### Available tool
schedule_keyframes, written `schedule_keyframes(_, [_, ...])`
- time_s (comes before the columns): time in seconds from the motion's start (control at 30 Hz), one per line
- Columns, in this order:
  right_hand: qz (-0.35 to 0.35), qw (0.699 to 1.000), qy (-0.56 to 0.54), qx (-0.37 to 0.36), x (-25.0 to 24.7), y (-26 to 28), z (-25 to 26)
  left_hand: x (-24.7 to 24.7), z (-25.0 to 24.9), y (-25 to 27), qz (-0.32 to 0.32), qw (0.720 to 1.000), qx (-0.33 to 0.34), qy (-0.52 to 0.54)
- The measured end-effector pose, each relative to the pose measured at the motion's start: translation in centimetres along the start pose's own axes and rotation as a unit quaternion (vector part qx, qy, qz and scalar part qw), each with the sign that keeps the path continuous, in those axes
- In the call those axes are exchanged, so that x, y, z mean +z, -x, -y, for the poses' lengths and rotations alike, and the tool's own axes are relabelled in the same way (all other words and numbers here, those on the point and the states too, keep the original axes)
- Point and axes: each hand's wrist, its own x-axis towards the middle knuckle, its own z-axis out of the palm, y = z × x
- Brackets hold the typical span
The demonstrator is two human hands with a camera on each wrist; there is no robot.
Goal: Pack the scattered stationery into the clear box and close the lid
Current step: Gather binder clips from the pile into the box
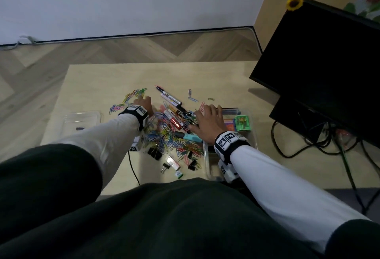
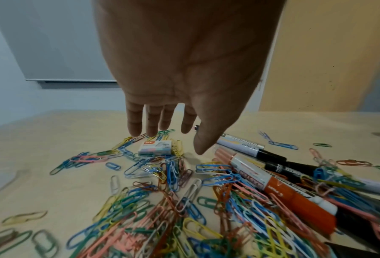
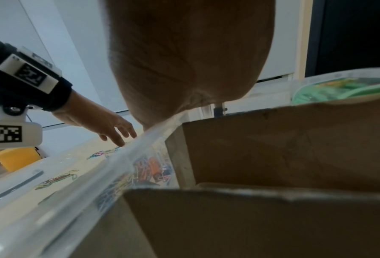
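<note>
A heap of coloured paper clips (image 1: pixel 164 135) (image 2: pixel 162 218) covers the middle of the table, mixed with markers (image 1: pixel 170 97), an orange marker (image 2: pixel 295 197), a teal highlighter (image 1: pixel 192 137) and black binder clips (image 1: pixel 154 152). My left hand (image 1: pixel 144 102) (image 2: pixel 170 139) hovers palm down with straight fingers over the clips at the far left, above a small staple box (image 2: pixel 155 148); it holds nothing. My right hand (image 1: pixel 207 118) lies spread, palm down, on markers and clips by the left wall of the clear box (image 1: pixel 205 160) (image 3: pixel 118 165). Its fingertips are hidden in the right wrist view.
The box holds a green item (image 1: pixel 243 122) (image 3: pixel 339 89), a pink pack (image 1: pixel 229 124) and brown cardboard (image 3: pixel 273 148). The clear lid (image 1: pixel 82 117) lies at the table's left. A black monitor (image 1: pixel 318 63) and cables (image 1: pixel 308 145) stand to the right. A black cable (image 1: pixel 133 168) crosses the front edge.
</note>
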Motion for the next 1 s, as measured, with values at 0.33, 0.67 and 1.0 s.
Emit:
schedule_keyframes(0.33, [-0.015, 1.000, 0.000, 0.018, -0.1, 0.1, 0.4, 2.4, 1.8, -4.4, 0.043, 0.999, 0.001, -0.030])
schedule_keyframes(0.67, [-0.007, 1.000, 0.003, 0.021, -0.2, -0.1, 0.4, 3.1, 2.5, -1.5, -0.084, 0.996, -0.024, 0.011])
schedule_keyframes(1.0, [-0.022, 0.999, -0.007, 0.024, 0.0, 0.0, 0.7, 2.7, -0.6, 1.8, -0.162, 0.984, 0.037, 0.068])
